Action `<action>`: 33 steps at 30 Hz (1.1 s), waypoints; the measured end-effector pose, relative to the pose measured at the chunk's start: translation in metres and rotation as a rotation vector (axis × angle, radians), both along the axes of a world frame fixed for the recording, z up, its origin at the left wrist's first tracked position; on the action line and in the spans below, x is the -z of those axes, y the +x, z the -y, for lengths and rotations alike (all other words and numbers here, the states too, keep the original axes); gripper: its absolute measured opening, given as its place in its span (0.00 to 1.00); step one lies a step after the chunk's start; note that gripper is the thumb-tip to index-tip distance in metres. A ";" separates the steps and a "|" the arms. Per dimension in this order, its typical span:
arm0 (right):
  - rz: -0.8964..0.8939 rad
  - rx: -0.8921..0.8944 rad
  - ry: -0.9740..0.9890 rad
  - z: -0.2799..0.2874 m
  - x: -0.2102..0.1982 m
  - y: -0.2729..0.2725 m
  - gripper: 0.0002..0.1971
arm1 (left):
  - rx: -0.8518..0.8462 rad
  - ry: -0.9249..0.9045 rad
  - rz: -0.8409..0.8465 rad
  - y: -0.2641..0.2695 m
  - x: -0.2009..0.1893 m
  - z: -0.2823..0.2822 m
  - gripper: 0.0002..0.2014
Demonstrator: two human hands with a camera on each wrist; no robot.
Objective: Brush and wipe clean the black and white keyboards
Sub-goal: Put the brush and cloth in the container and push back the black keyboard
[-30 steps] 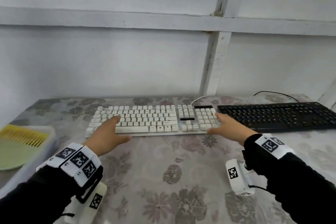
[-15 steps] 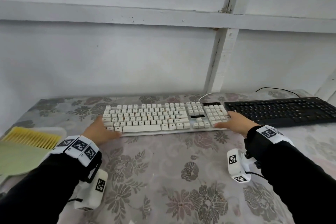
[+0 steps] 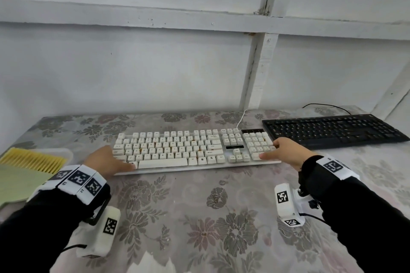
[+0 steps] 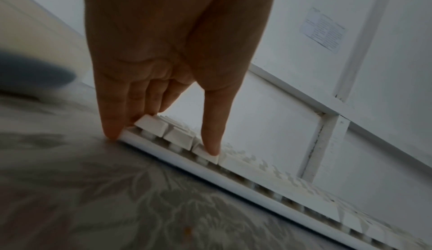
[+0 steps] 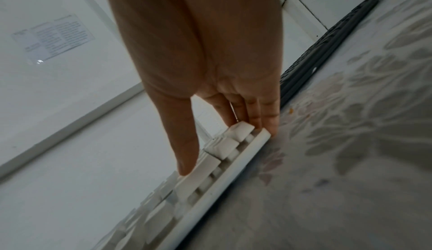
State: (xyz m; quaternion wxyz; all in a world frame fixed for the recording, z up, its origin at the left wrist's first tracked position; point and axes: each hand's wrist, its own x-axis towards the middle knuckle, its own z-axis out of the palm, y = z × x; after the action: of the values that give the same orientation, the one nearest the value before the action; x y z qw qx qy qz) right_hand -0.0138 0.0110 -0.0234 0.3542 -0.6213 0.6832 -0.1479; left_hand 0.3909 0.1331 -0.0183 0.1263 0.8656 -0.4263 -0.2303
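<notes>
The white keyboard (image 3: 173, 150) lies across the middle of the floral table, with the black keyboard (image 3: 332, 131) behind its right end. My left hand (image 3: 115, 162) is at the white keyboard's left front corner. In the left wrist view, straight fingers (image 4: 112, 124) touch the white keyboard's (image 4: 257, 185) end and the thumb rests on a bottom-row key. My right hand (image 3: 273, 150) mirrors this at the number-pad end: fingers (image 5: 268, 120) lie against the white keyboard's (image 5: 210, 194) edge, with the thumb on a key. The black keyboard (image 5: 327, 37) lies just beyond.
A yellow-bristled brush (image 3: 33, 159) and a green dustpan-like piece (image 3: 13, 182) sit at the table's left edge. The white cable (image 3: 241, 117) runs back to the wall post, close behind the table. Bare floral cloth (image 3: 199, 217) fills the front.
The white keyboard has come toward me and away from the black one. Both hands have shifted from resting on its keys to its two ends.
</notes>
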 end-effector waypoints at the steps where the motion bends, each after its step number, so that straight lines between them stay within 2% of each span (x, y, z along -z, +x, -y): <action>1: -0.011 -0.003 0.010 -0.006 -0.002 -0.002 0.40 | 0.000 0.000 0.010 -0.002 0.000 -0.004 0.38; 4: -0.006 -0.027 0.025 -0.018 0.000 -0.013 0.42 | -0.007 0.002 0.017 -0.006 0.002 -0.021 0.39; 7: 0.024 -0.053 0.023 -0.034 0.002 -0.023 0.52 | -0.006 -0.013 0.033 -0.011 0.003 -0.040 0.39; 8: 0.051 -0.076 0.023 -0.038 0.002 -0.026 0.52 | -0.004 -0.020 0.033 -0.012 0.003 -0.046 0.39; 9: 0.087 -0.093 0.029 -0.043 0.001 -0.028 0.45 | -0.001 -0.024 0.027 -0.014 0.003 -0.051 0.39; 11: 0.130 -0.128 0.046 -0.056 -0.002 -0.032 0.21 | -0.003 -0.037 -0.002 -0.016 0.004 -0.062 0.39; 13: 0.144 -0.165 0.026 -0.066 -0.005 -0.039 0.15 | -0.001 -0.040 -0.014 -0.020 0.003 -0.072 0.40; 17: 0.183 -0.180 0.030 -0.081 -0.005 -0.053 0.14 | 0.015 -0.034 -0.042 -0.027 0.003 -0.087 0.37; 21: 0.200 -0.140 0.011 -0.090 -0.005 -0.071 0.15 | 0.042 -0.062 -0.097 -0.043 0.002 -0.096 0.24; 24: 0.204 -0.109 0.009 -0.094 -0.006 -0.083 0.15 | 0.056 -0.096 -0.139 -0.057 0.001 -0.098 0.19; 29: 0.174 -0.065 0.017 -0.093 -0.005 -0.104 0.17 | 0.095 -0.145 -0.167 -0.075 0.000 -0.097 0.14; 33: 0.186 -0.063 0.011 -0.097 -0.006 -0.110 0.18 | 0.092 -0.172 -0.242 -0.085 -0.003 -0.099 0.16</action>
State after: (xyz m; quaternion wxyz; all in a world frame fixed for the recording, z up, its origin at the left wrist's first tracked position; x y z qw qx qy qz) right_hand -0.1237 0.1076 -0.0175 0.4239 -0.6241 0.6283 -0.1899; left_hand 0.3058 0.2316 -0.0155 0.2399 0.7970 -0.4656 -0.3010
